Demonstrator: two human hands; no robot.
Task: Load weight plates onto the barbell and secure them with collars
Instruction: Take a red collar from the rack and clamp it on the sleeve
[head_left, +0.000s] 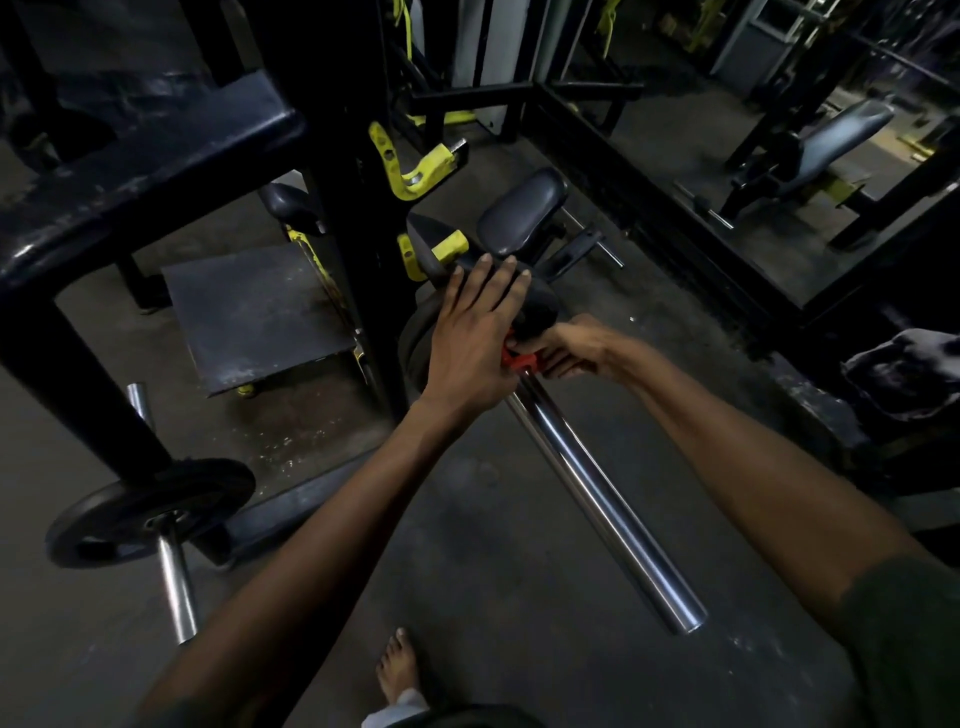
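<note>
A chrome barbell sleeve (602, 493) runs from the lower right up to the middle of the view. Black weight plates (415, 343) sit on it at the far end. A red collar (519, 360) is on the sleeve right against the plates. My left hand (478, 332) lies flat over the plates with fingers spread, partly hiding them. My right hand (571, 351) is closed around the red collar from the right side.
A black rack frame (130, 171) fills the left, with a small plate (150, 512) on a chrome storage peg (176, 587) low on the left. Yellow hooks (410, 171) and a padded seat (524, 210) stand behind. My bare foot (397, 670) is on the grey floor.
</note>
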